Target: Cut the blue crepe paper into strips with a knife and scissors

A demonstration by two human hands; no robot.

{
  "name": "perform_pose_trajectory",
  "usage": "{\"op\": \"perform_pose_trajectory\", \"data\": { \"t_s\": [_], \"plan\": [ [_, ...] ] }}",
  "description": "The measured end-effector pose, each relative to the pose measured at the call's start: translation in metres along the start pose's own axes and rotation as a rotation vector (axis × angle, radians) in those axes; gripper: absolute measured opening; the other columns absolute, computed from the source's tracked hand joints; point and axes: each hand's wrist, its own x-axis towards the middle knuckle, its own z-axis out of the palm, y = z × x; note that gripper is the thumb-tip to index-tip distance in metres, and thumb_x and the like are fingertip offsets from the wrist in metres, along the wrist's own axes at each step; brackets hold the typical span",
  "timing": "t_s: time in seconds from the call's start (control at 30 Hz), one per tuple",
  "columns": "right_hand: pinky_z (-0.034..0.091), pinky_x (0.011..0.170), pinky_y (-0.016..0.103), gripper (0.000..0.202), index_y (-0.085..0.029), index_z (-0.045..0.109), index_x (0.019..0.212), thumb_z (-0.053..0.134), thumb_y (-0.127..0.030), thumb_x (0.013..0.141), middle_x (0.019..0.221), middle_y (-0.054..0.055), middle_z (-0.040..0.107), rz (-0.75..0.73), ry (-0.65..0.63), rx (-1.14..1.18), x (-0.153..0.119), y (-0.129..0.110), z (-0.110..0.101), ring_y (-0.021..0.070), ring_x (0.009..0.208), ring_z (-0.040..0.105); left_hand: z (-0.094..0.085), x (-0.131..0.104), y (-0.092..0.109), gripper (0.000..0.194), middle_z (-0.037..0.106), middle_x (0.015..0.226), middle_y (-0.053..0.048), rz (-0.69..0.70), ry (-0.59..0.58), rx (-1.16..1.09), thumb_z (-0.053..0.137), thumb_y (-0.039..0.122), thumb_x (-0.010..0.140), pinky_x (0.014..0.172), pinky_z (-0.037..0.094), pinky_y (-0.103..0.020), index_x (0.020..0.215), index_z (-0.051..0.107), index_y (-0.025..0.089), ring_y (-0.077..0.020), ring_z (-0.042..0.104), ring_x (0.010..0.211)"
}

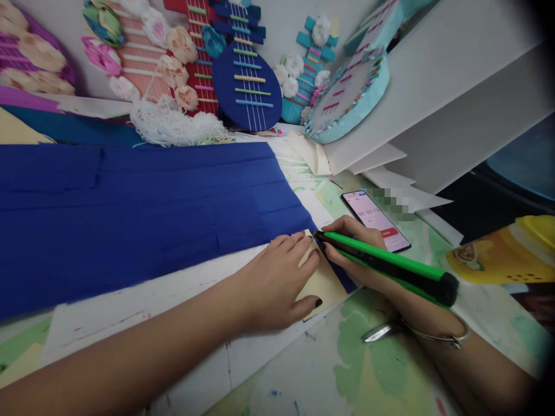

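Observation:
My left hand [281,280] lies flat with fingers spread on a cream card strip [327,286], pressing it down. Blue paper [182,202] stretches from the far left to that strip, and a narrow blue edge shows along the strip's right side. In my right hand [359,245] is a green utility knife [390,260], gripped near its front. Its tip meets the blue paper by the top corner of the card; the blade itself is too small to make out. Beneath lies a white board [182,306] marked with cut lines.
Several paper-decorated lutes [249,75] lean along the back wall. A phone [373,219] showing a timer lies beyond my right hand. Scissor blades [381,331] poke out beside my right wrist. White boards [416,121] and a yellow container [511,251] stand at the right.

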Motion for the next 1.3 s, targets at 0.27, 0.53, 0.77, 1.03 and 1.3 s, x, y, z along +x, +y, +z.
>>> {"op": "perform_pose_trajectory", "data": {
  "t_s": [0.27, 0.53, 0.77, 1.03, 1.3],
  "plan": [
    [0.047, 0.056, 0.027, 0.012, -0.025, 0.058, 0.091, 0.064, -0.025, 0.081, 0.076, -0.002, 0.070, 0.019, -0.008, -0.059, -0.002, -0.003, -0.004, 0.0157, 0.063, 0.064, -0.001, 0.000, 0.001, 0.059, 0.041, 0.140, -0.025, -0.004, -0.031, 0.040, 0.045, 0.045, 0.091, 0.107, 0.031, -0.050, 0.133, 0.043, 0.003, -0.0374, 0.035, 0.133],
    [0.044, 0.055, 0.025, 0.013, -0.024, 0.056, 0.091, 0.062, -0.021, 0.081, 0.074, -0.002, 0.068, -0.005, -0.034, -0.021, -0.002, -0.007, -0.006, 0.0142, 0.061, 0.062, 0.000, 0.000, 0.000, 0.061, 0.041, 0.141, -0.024, -0.004, -0.031, 0.067, 0.043, 0.047, 0.092, 0.108, 0.031, -0.049, 0.135, 0.043, 0.004, -0.0370, 0.034, 0.134],
    [0.044, 0.056, 0.025, 0.013, -0.023, 0.056, 0.089, 0.062, -0.020, 0.079, 0.075, -0.002, 0.069, -0.013, -0.046, -0.072, -0.001, -0.009, -0.009, 0.0136, 0.062, 0.062, -0.001, 0.000, 0.000, 0.063, 0.039, 0.143, -0.024, -0.005, -0.049, 0.071, 0.043, 0.047, 0.092, 0.109, 0.030, -0.048, 0.136, 0.041, 0.002, -0.0368, 0.034, 0.134],
    [0.043, 0.056, 0.026, 0.012, -0.023, 0.056, 0.089, 0.062, -0.021, 0.079, 0.076, -0.001, 0.070, -0.007, -0.043, -0.093, -0.002, -0.009, -0.008, 0.0141, 0.060, 0.061, 0.000, 0.001, 0.000, 0.062, 0.040, 0.142, -0.024, -0.004, -0.034, 0.078, 0.044, 0.046, 0.092, 0.108, 0.031, -0.048, 0.136, 0.042, 0.002, -0.0368, 0.035, 0.134],
    [0.043, 0.053, 0.025, 0.010, -0.023, 0.056, 0.087, 0.062, -0.021, 0.079, 0.071, -0.002, 0.069, 0.019, -0.048, -0.067, -0.003, -0.012, -0.010, 0.0139, 0.058, 0.061, 0.000, 0.000, 0.000, 0.063, 0.039, 0.143, -0.024, -0.006, -0.035, 0.074, 0.043, 0.047, 0.092, 0.108, 0.030, -0.048, 0.136, 0.041, 0.003, -0.0368, 0.034, 0.135]
  ]
}}
